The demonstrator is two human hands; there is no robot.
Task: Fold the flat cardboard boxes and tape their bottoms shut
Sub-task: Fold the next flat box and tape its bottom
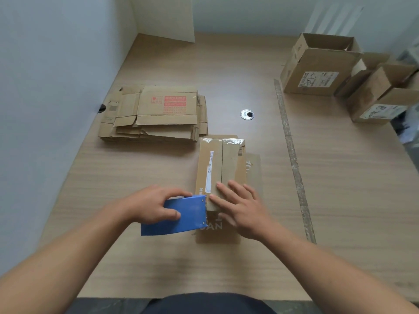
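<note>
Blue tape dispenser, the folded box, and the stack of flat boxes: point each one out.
blue tape dispenser (192,211), head view, on its blue cover.
folded box (230,164), head view, on its upturned right flap.
stack of flat boxes (174,105), head view, on the top sheet's red print.

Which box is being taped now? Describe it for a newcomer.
On the wooden table, look just right of the stack of flat cardboard, toward the person. The box lies there seam up, right hand pressing it, left hand holding a blue tape dispenser at its near edge; no other box is touched.
</note>
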